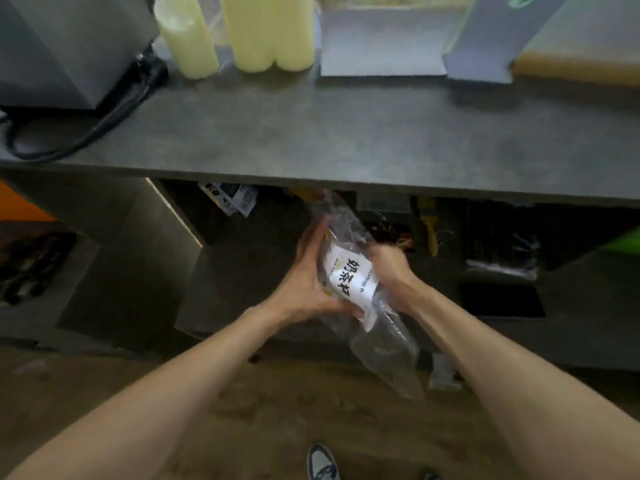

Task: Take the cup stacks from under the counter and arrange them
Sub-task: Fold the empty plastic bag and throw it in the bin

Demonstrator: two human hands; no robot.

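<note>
While both arms reach forward below the edge of the grey counter [346, 133], the two hands grasp one plastic-wrapped cup stack [349, 275] between them, just in front of the dark open shelf under the counter. Its upper end points up toward the counter's underside, and its lower, clear end hangs down toward the brown floor [242, 410]. The left hand [304, 282] cups the stack from the left, fingers running up along the wrap and the thumb curled under the white label with black characters. The right hand [391, 271] closes over the stack from the right, fingers wrapped around it beside the label. On the counter top, well apart from the hands, stand pale yellow cup stacks [270, 32], beside a grey machine [69, 46] with a black cable [114, 116], and a white box [381, 43] to their right. One shoe [322, 462] shows at the bottom edge.
</note>
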